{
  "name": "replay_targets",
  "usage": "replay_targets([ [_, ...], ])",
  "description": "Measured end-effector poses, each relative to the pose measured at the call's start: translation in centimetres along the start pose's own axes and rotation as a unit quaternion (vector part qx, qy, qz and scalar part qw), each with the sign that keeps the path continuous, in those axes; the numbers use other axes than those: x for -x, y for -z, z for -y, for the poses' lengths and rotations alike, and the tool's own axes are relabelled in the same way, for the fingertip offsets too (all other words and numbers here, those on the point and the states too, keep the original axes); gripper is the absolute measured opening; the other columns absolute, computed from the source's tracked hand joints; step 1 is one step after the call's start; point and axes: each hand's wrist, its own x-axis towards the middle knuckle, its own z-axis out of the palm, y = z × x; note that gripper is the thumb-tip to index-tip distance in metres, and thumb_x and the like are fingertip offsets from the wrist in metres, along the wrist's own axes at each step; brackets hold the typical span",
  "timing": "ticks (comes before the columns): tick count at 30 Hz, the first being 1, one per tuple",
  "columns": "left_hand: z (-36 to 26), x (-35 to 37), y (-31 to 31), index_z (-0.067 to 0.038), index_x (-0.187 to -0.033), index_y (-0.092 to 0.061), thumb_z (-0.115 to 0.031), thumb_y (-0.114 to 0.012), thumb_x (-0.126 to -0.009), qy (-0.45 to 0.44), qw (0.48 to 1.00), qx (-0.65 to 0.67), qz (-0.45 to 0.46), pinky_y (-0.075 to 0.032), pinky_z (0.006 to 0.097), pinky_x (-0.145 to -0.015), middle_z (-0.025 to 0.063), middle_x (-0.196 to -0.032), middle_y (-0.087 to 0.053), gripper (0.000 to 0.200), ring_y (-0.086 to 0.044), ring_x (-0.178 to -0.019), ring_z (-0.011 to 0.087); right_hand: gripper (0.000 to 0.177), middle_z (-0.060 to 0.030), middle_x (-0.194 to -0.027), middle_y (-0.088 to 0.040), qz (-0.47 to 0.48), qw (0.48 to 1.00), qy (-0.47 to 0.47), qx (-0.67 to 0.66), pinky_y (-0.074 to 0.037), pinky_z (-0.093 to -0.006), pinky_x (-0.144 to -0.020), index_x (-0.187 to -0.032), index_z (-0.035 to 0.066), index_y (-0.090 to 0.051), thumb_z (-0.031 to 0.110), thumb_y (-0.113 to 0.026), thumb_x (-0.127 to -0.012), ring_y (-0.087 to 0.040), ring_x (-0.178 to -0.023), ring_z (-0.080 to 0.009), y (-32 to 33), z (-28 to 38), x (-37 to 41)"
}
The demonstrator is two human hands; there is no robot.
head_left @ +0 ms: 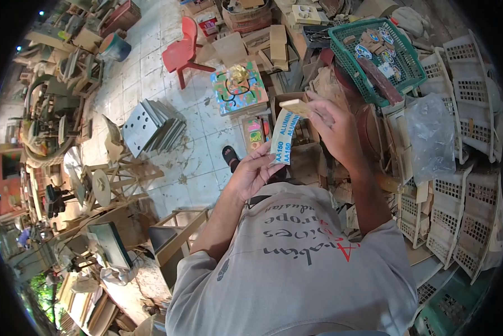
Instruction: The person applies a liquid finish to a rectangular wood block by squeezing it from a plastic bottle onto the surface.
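A strip of sandpaper (pixel 283 143), its pale back printed in blue with "AA150" and "ALUMINU", is gripped at its lower end by my left hand (pixel 253 172). The fingers of my right hand (pixel 334 124) close on a small light-coloured wooden piece (pixel 296 106). That piece overlaps the top end of the strip in this view. Both hands are held up in front of my grey shirt, above a cardboard box (pixel 307 154) on the floor. The grit side of the sandpaper faces away.
A green basket (pixel 341 50) with painted pieces stands at upper right, near white plastic crates (pixel 467 92). Ahead are a colourful small table (pixel 223 101) and a red chair (pixel 179 56). Stacked grey panels (pixel 142 129) lean on the tiled floor; wooden frames and machinery line the left.
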Motion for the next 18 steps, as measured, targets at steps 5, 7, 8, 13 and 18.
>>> replay_targets([
  [5, -0.1, -0.1, 0.5, 0.005, -0.128, -0.031, 0.005, -0.042, -0.085, -0.013, 1.000, 0.022, -0.018, -0.048, 0.0315, -0.090, 0.0171, -0.119, -0.049, 0.044, -0.054, -0.105, 0.0225, 0.015, -0.0159, -0.104, -0.057, 0.019, 0.999, 0.039, 0.026, -0.048, -0.0314, -0.071, -0.094, -0.002, -0.057, 0.004, -0.057, -0.080, -0.060, -0.089, -0.0251, 0.6, 1.4, 2.3],
  [7, -0.2, -0.4, 0.4, 0.006, -0.127, -0.033, 0.002, -0.039, -0.088, -0.023, 0.999, 0.002, -0.036, -0.047, 0.0322, -0.091, 0.0172, -0.119, -0.049, 0.040, -0.054, -0.105, 0.0228, 0.015, -0.0152, -0.101, -0.058, 0.020, 0.996, 0.055, 0.067, -0.047, -0.0322, -0.072, -0.093, -0.002, -0.056, 0.003, -0.057, -0.079, -0.059, -0.088, -0.0265, 0.7, 1.7, 2.8],
  [8, -0.2, -0.5, 0.4, 0.006, -0.127, -0.033, 0.002, -0.039, -0.088, -0.022, 0.999, 0.002, -0.035, -0.047, 0.0322, -0.091, 0.0172, -0.119, -0.049, 0.040, -0.054, -0.105, 0.0228, 0.014, -0.0146, -0.097, -0.058, 0.058, 0.994, 0.047, 0.085, -0.047, -0.0328, -0.071, -0.092, -0.001, -0.056, 0.003, -0.057, -0.079, -0.059, -0.085, -0.0280, 0.9, 2.1, 3.0],
  [13, -0.1, -0.7, 0.0, 0.007, -0.125, -0.034, -0.001, -0.031, -0.091, -0.036, 0.998, 0.028, -0.035, -0.047, 0.0333, -0.091, 0.0181, -0.118, -0.049, 0.036, -0.054, -0.105, 0.0234, 0.012, -0.0128, -0.081, -0.056, 0.124, 0.987, 0.032, 0.101, -0.044, -0.0348, -0.061, -0.089, 0.001, -0.057, 0.003, -0.058, -0.077, -0.056, -0.073, -0.0302, -0.4, 0.8, 4.3],
  [18, 0.4, -1.0, 0.1, 0.009, -0.123, -0.034, -0.005, -0.032, -0.092, -0.050, 0.995, 0.059, -0.059, -0.048, 0.0337, -0.089, 0.0182, -0.116, -0.050, 0.034, -0.055, -0.103, 0.0238, 0.011, -0.0119, -0.078, -0.055, 0.111, 0.980, 0.072, 0.151, -0.044, -0.0358, -0.058, -0.086, 0.001, -0.057, 0.003, -0.060, -0.075, -0.056, -0.071, -0.0296, -1.6, 0.0, 5.1],
])
